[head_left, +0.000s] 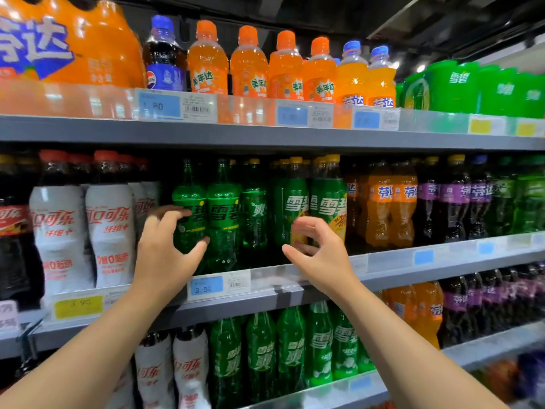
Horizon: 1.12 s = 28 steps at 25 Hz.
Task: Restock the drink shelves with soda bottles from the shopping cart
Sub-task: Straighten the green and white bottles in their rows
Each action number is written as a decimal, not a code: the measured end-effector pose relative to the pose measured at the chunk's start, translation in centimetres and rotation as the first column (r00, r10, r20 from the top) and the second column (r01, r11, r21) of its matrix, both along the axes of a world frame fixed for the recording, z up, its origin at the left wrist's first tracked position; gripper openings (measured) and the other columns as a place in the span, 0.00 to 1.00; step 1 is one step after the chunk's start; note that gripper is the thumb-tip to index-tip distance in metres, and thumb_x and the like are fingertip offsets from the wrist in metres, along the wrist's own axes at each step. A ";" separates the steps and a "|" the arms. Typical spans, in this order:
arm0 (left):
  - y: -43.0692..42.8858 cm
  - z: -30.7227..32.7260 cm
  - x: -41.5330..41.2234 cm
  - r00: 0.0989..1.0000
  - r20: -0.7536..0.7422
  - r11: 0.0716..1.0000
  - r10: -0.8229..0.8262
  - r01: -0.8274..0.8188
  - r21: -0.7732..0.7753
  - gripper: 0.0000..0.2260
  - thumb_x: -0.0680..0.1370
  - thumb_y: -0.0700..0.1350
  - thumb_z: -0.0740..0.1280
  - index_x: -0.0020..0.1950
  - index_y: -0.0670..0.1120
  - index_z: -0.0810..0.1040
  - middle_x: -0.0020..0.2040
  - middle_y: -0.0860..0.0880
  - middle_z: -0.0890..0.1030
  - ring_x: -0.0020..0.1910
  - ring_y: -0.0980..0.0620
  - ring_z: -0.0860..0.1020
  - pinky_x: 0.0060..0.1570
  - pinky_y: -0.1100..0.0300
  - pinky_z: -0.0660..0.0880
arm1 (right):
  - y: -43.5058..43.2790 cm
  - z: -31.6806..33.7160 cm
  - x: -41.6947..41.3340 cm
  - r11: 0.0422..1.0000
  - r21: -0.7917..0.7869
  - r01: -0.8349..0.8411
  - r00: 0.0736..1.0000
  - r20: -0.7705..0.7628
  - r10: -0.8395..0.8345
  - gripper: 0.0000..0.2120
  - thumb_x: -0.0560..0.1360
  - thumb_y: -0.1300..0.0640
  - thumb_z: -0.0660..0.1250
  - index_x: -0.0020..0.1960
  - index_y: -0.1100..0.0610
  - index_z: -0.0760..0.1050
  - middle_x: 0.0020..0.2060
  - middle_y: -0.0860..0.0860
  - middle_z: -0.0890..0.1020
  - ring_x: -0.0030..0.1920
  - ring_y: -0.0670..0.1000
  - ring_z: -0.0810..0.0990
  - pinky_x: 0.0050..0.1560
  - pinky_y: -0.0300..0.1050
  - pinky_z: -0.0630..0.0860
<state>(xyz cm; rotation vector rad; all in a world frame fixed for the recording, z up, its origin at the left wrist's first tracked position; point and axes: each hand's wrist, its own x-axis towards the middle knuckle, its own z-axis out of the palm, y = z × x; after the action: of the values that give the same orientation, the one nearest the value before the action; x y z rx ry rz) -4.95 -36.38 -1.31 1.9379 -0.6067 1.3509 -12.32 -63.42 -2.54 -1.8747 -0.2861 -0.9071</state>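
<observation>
Green soda bottle [188, 199] on shelf [265, 302] gripped by left hand [168, 252].

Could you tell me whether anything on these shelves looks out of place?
One dark cola bottle stands alone on the top shelf among orange sodas; it may be misplaced. The left hand grips a green bottle.

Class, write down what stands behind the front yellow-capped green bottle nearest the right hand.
Behind the yellow-capped green bottle, more yellow caps show in a row. Their bodies are hidden by it, and the right hand covers its lower part.
</observation>
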 end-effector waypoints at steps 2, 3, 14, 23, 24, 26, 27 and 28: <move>-0.2 0.1 -0.3 0.994 0.106 0.999 -0.036 0.034 0.017 0.19 0.70 0.41 0.79 0.58 0.39 0.78 0.51 0.43 0.76 0.50 0.47 0.75 0.53 0.63 0.69 | -1.6 0.2 -0.4 1.000 -0.023 0.009 0.998 0.068 -0.007 0.20 0.74 0.59 0.77 0.64 0.51 0.76 0.58 0.41 0.80 0.62 0.41 0.78 0.61 0.43 0.80; -0.6 0.3 -0.6 0.985 0.161 0.997 -0.064 0.058 0.040 0.17 0.72 0.43 0.76 0.58 0.39 0.78 0.52 0.44 0.76 0.50 0.47 0.76 0.53 0.60 0.71 | -2.5 0.4 -0.6 0.998 -0.052 0.037 0.993 0.116 -0.030 0.19 0.74 0.60 0.77 0.62 0.51 0.76 0.57 0.42 0.80 0.61 0.42 0.79 0.60 0.42 0.80; -13.8 2.3 -0.8 0.906 -0.318 0.930 -0.280 0.338 0.144 0.21 0.75 0.50 0.74 0.65 0.49 0.72 0.56 0.54 0.77 0.53 0.59 0.77 0.52 0.61 0.78 | -10.8 2.8 1.7 0.950 -0.125 0.287 0.957 -0.015 -0.291 0.38 0.65 0.44 0.83 0.67 0.52 0.67 0.58 0.46 0.74 0.57 0.43 0.73 0.51 0.27 0.70; -18.8 3.1 5.9 0.730 -0.659 0.977 -0.184 0.208 -0.042 0.36 0.68 0.58 0.79 0.69 0.53 0.64 0.55 0.54 0.76 0.52 0.52 0.78 0.46 0.59 0.75 | -13.4 2.4 4.4 0.997 -0.066 0.028 0.966 -0.256 -0.044 0.20 0.66 0.46 0.82 0.51 0.38 0.74 0.43 0.34 0.85 0.43 0.34 0.84 0.35 0.33 0.80; -19.0 3.1 6.2 0.721 -0.672 0.978 -0.169 0.210 -0.021 0.35 0.67 0.59 0.79 0.66 0.54 0.64 0.50 0.57 0.75 0.48 0.56 0.77 0.41 0.63 0.72 | -13.5 2.4 4.4 0.998 -0.062 0.004 0.966 -0.257 -0.020 0.21 0.67 0.46 0.82 0.52 0.38 0.73 0.43 0.33 0.85 0.44 0.35 0.84 0.35 0.32 0.80; -19.3 3.2 6.5 0.727 -0.670 0.974 -0.152 0.226 0.024 0.33 0.67 0.61 0.78 0.62 0.56 0.63 0.45 0.61 0.73 0.43 0.63 0.73 0.36 0.67 0.66 | -13.5 2.5 4.3 0.998 -0.062 -0.020 0.968 -0.250 0.003 0.23 0.67 0.47 0.81 0.55 0.40 0.73 0.45 0.33 0.85 0.44 0.36 0.85 0.36 0.33 0.80; -19.5 3.1 6.6 0.732 -0.664 0.971 -0.153 0.238 0.039 0.31 0.67 0.61 0.78 0.60 0.56 0.63 0.45 0.63 0.71 0.42 0.64 0.72 0.35 0.68 0.66 | -13.6 2.4 4.3 0.998 -0.062 -0.025 0.970 -0.244 0.009 0.23 0.67 0.47 0.81 0.56 0.40 0.73 0.45 0.34 0.85 0.45 0.37 0.85 0.37 0.33 0.80; -19.5 3.0 6.6 0.736 -0.659 0.967 -0.154 0.250 0.053 0.30 0.68 0.60 0.78 0.59 0.56 0.63 0.44 0.65 0.70 0.42 0.63 0.72 0.36 0.68 0.65 | -13.6 2.4 4.3 0.998 -0.062 -0.030 0.971 -0.239 0.015 0.23 0.68 0.48 0.81 0.58 0.41 0.73 0.46 0.36 0.85 0.45 0.38 0.85 0.37 0.34 0.81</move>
<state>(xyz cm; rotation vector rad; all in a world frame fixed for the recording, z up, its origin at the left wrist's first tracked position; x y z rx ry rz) 1.65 -55.92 1.65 2.1992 -0.5421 0.4321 -7.99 -77.05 -0.16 -2.0142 -0.1906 -0.6546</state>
